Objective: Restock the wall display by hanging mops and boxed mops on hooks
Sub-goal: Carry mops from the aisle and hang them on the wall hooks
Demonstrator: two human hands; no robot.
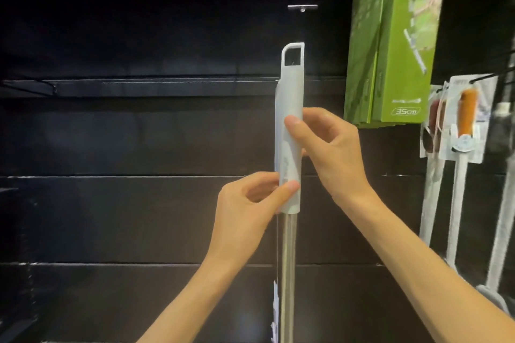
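Both the left hand and right hand pinch the upright mop handle in their fingers, steadying its hanging loop just below the empty wall hook, apparently to thread it on.

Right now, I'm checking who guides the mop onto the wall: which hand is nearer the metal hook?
Right. The right hand grips the mop handle higher up, just below and right of the hook; the left hand pinches the grip's lower end, farther down.
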